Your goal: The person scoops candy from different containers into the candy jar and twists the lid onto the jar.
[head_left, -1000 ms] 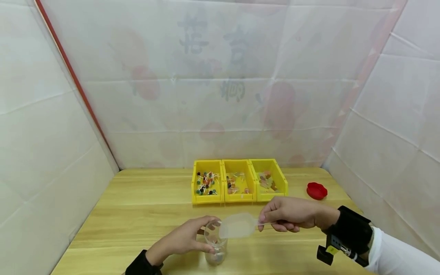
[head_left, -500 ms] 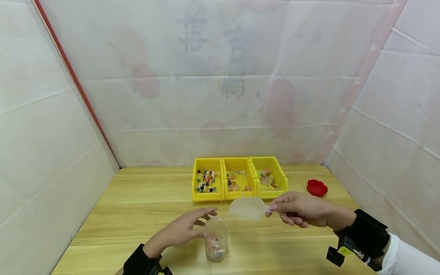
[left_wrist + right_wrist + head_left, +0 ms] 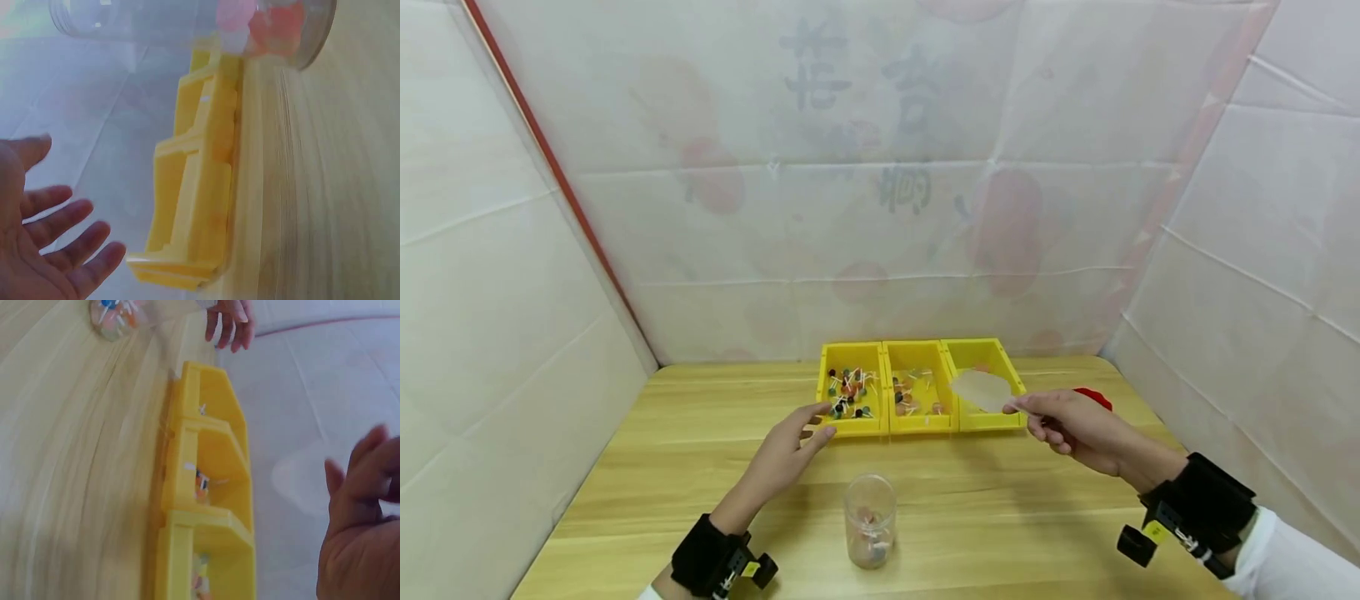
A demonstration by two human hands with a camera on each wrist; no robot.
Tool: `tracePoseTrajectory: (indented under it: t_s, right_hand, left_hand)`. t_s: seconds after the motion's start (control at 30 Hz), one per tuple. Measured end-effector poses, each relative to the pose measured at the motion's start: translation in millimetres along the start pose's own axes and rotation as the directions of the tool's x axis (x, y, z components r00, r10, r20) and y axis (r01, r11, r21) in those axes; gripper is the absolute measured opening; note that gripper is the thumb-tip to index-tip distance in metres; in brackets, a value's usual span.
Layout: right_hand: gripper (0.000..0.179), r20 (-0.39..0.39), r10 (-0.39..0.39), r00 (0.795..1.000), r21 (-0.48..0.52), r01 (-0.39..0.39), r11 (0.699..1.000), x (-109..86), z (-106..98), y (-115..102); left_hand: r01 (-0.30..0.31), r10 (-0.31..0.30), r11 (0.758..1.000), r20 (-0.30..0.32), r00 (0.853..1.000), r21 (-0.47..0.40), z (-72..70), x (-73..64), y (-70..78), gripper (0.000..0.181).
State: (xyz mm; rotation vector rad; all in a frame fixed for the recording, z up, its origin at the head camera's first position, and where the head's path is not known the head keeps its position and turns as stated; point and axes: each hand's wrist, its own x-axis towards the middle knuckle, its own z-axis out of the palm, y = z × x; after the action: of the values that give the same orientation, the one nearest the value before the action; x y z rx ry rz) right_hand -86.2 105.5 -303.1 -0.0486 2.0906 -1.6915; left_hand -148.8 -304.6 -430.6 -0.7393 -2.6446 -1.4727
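Observation:
My right hand (image 3: 1082,433) pinches the handle of a whitish, translucent scoop (image 3: 981,390), whose blade hangs over the right yellow bin (image 3: 992,422). That blade covers most of the bin's contents. Fingers apart and holding nothing, my left hand (image 3: 782,454) reaches to the front left corner of the left yellow bin (image 3: 853,428), which has lollipops (image 3: 850,392) inside. Whether it touches the bin cannot be told. A clear jar (image 3: 870,508) stands upright and uncovered on the table between my arms, with some candy at its bottom. The left wrist view shows pinkish pieces (image 3: 275,28) through its wall.
The middle yellow bin (image 3: 922,423) joins the other two in a row and contains several lollipops (image 3: 910,400). A red scalloped lid (image 3: 1096,397) lies behind my right hand, partly hidden. White sheeting (image 3: 880,208) encloses the wooden table (image 3: 700,467) at the back and sides.
My left hand has let go of the jar and moved forward to the left bin. My right hand has carried the scoop from the jar's mouth up and away to the right bin.

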Motion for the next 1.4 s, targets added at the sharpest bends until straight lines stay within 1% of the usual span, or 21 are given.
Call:
tracePoseTrajectory:
  t_s: [0.1,0.2,0.27,0.37,0.43,0.5,0.57,0.6,0.7,0.8,0.87,0.97,1.03,1.1,1.17,1.27,1.4]
  right_hand:
    - [0.056,-0.062,0.025,0.998,-0.001,-0.025,1.000,6.6,-7,6]
    - [0.054,-0.105,0.056,0.993,-0.009,-0.058,0.998,14.5,-14,12]
    - [0.051,-0.131,0.082,0.988,-0.008,-0.084,0.996,20.1,-18,17]
    - [0.047,-0.154,0.136,0.979,0.015,-0.135,0.991,27.7,-23,23]
    - [0.043,-0.171,0.174,0.970,0.031,-0.171,0.985,32.6,-25,27]
    - [0.040,-0.191,0.204,0.960,0.045,-0.199,0.979,37.5,-26,30]
    - [0.037,-0.214,0.230,0.949,0.062,-0.222,0.973,42.4,-28,31]
    - [0.035,-0.226,0.240,0.944,0.070,-0.230,0.971,44.7,-28,32]
    - [0.033,-0.230,0.262,0.937,0.095,-0.246,0.964,50.3,-31,31]
    - [0.032,-0.234,0.284,0.930,0.155,-0.253,0.955,55.2,-33,28]
    - [0.032,-0.225,0.294,0.929,0.198,-0.252,0.947,58.7,-34,26]
    - [0.030,-0.193,0.306,0.932,0.268,-0.250,0.930,64.8,-33,25]
    - [0.029,-0.174,0.315,0.933,0.294,-0.256,0.921,68.7,-32,26]
    - [0.030,-0.172,0.327,0.929,0.323,-0.260,0.910,72.0,-31,27]
    - [0.035,-0.182,0.336,0.924,0.349,-0.259,0.901,74.2,-30,27]
    - [0.036,-0.182,0.337,0.924,0.376,-0.251,0.892,76.9,-28,30]
    - [0.030,-0.178,0.331,0.927,0.412,-0.236,0.880,81.7,-25,35]
  left_hand:
    - [0.035,-0.033,0.999,-0.067,0.997,0.027,-0.1,7.9,-5.2,0.053]
    - [0.075,-0.068,0.995,-0.107,0.992,0.063,0.3,16.3,-10.5,0.054]
    - [0.104,-0.093,0.991,-0.123,0.988,0.084,2.3,22.0,-14.6,0.055]
    - [0.160,-0.147,0.983,-0.130,0.981,0.094,8.1,29.6,-21.4,0.057]
    - [0.195,-0.183,0.976,-0.124,0.975,0.098,12.5,33.6,-25.1,0.059]
    - [0.225,-0.213,0.969,-0.118,0.970,0.100,16.6,37.4,-28.6,0.062]
    - [0.241,-0.229,0.965,-0.115,0.967,0.101,19.5,41.4,-30.9,0.065]
    - [0.245,-0.233,0.964,-0.116,0.965,0.103,20.8,43.4,-32.0,0.066]
    - [0.256,-0.246,0.962,-0.111,0.963,0.094,24.4,48.8,-35.0,0.067]
    - [0.251,-0.242,0.963,-0.102,0.965,0.097,26.9,51.7,-38.4,0.066]
    - [0.247,-0.237,0.963,-0.097,0.966,0.107,27.3,51.8,-40.4,0.066]
    - [0.243,-0.230,0.962,-0.110,0.967,0.122,26.4,50.4,-42.8,0.063]
    - [0.241,-0.228,0.962,-0.108,0.968,0.126,25.6,49.2,-44.2,0.062]
    - [0.232,-0.221,0.965,-0.102,0.970,0.121,25.6,49.3,-44.9,0.060]
    - [0.229,-0.220,0.967,-0.092,0.971,0.110,26.5,50.0,-45.3,0.060]
    - [0.232,-0.224,0.967,-0.080,0.971,0.104,27.6,50.9,-44.7,0.061]
    - [0.244,-0.237,0.962,-0.068,0.969,0.126,28.3,49.8,-44.9,0.065]
